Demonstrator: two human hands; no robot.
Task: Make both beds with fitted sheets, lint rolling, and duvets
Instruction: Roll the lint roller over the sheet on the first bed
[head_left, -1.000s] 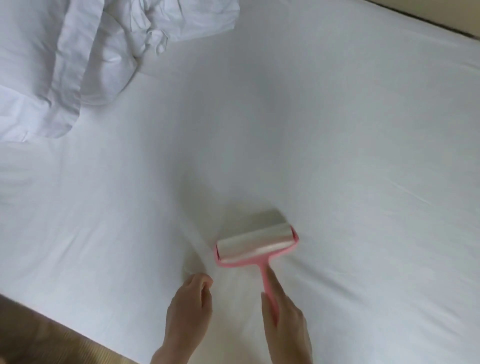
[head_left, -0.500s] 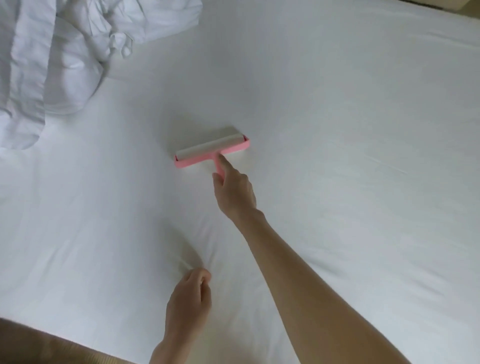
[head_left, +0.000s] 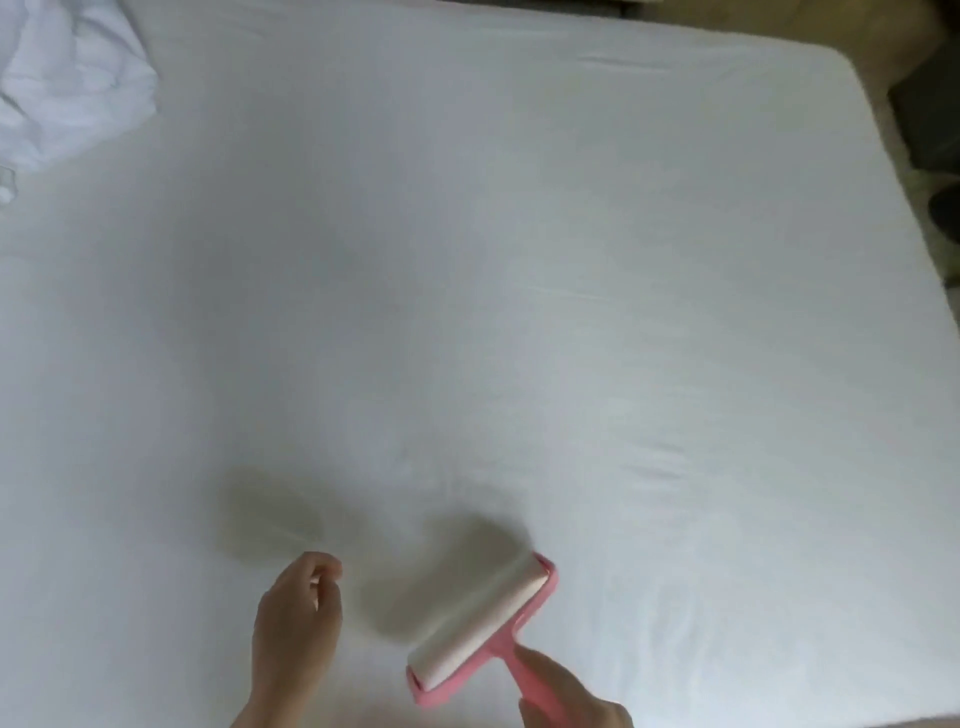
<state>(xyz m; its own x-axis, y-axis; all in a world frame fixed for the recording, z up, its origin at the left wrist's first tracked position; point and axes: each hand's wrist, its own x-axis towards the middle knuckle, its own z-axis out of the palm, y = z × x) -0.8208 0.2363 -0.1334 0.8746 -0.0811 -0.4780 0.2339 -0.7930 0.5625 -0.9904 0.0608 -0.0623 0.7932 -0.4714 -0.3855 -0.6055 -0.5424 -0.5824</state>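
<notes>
Lint roller (head_left: 480, 629) over the near part of the fitted sheet (head_left: 519, 312), white roll blurred, pink frame tilted up to the right. Gripped at the handle by right hand (head_left: 569, 696), fingers wrapped round it, wrist cut off at the bottom edge. Just left of it, left hand (head_left: 296, 631), fingers loosely curled, tips blurred; pinching the sheet or not, cannot tell. Farther up, faint creases in the cloth. Far left corner: crumpled white bedding (head_left: 67, 88), cut off by the edge. Far right, past the mattress corner: dark shapes (head_left: 930, 130), unclear.
</notes>
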